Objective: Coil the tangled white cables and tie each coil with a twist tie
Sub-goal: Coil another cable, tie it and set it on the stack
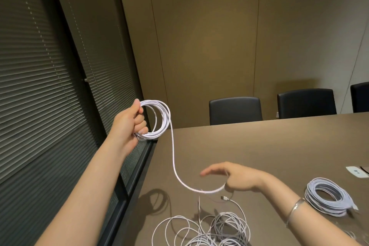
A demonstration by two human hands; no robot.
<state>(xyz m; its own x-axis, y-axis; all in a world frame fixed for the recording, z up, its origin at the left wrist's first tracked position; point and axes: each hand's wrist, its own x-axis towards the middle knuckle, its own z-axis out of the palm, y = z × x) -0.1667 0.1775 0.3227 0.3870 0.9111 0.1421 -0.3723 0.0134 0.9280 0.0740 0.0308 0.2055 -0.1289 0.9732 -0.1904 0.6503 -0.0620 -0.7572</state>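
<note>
While left hand fingers clasp a white coil, right hand fingers spread, cable draped over thumb.

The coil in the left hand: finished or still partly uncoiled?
Partly uncoiled. From the coil in the left hand, a strand runs to the right hand.

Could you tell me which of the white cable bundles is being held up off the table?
The coil gripped in the left hand; the finished coil and the loose tangle both lie on the table.
</note>
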